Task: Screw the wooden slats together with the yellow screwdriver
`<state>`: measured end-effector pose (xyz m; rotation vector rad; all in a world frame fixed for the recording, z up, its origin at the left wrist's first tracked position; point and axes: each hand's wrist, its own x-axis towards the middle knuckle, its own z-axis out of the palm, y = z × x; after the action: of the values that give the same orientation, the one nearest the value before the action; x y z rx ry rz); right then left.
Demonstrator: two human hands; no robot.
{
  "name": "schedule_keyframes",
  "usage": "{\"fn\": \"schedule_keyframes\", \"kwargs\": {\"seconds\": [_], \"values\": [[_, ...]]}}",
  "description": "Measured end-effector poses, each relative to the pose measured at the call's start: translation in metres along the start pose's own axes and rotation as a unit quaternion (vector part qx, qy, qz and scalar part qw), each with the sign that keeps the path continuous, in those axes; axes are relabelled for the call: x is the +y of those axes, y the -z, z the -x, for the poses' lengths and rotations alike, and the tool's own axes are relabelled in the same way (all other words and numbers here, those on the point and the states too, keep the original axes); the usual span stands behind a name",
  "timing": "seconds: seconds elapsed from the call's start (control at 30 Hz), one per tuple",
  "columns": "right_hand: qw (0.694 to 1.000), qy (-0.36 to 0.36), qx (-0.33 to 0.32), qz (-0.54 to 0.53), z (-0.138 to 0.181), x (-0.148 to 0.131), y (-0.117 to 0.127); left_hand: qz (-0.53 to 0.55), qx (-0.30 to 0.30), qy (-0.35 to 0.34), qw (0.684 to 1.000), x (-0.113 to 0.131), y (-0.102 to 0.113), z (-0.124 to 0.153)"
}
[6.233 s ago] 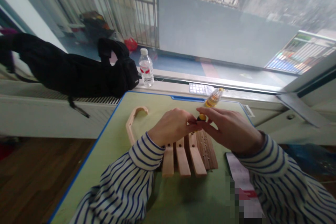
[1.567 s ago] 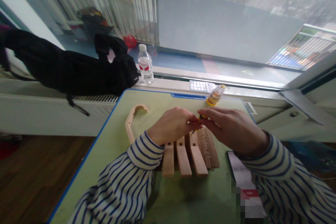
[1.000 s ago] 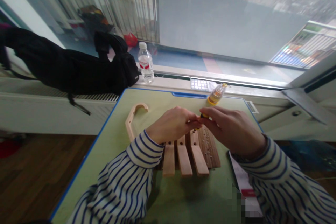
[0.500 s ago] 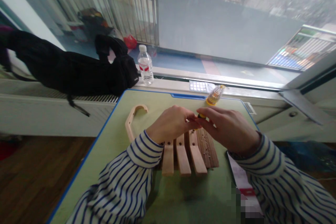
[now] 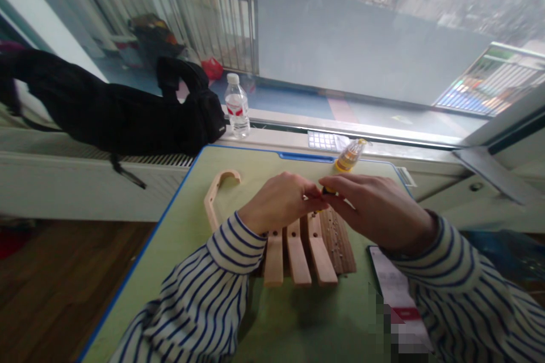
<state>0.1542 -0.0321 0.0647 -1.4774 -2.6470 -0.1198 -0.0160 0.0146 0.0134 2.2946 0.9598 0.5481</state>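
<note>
A pale green tabletop (image 5: 159, 252) with a blue rim stands against a white windowsill (image 5: 272, 139). Over its middle, the fingers of the right hand (image 5: 378, 210) grasp a small yellow-and-black tool handle (image 5: 328, 189). The fingers of the left hand (image 5: 283, 204) are bunched against its lower end; whether they grip it I cannot tell. The handle is above a ribbed brown wooden board (image 5: 338, 238) dotted with small marks, beside three pale, bent wooden strips (image 5: 299, 258) with dark holes, which lie side by side across the board.

To the left on the tabletop lies a pale, hook-shaped wooden piece (image 5: 212, 195); near the far edge a clear plastic container with a yellow base (image 5: 350, 155) leans slightly. A dark-edged flat object (image 5: 392, 272) lies below the right wrist, partly pixelated.

A clear water bottle with a red-and-white label (image 5: 237, 108) stands on the sill next to a black fabric bag (image 5: 128, 116). Brown wood flooring (image 5: 63, 261) shows at left. Through the glass are a grey wall (image 5: 340, 51) and metal railings (image 5: 204, 17).
</note>
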Motion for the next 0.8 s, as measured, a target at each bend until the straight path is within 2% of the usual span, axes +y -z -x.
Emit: {"fn": "schedule_keyframes", "kwargs": {"seconds": [0.8], "values": [[0.997, -0.048, 0.061, 0.007, 0.004, 0.002, -0.018, 0.024, -0.018, 0.001, 1.000, -0.003, -0.001, -0.003]]}}
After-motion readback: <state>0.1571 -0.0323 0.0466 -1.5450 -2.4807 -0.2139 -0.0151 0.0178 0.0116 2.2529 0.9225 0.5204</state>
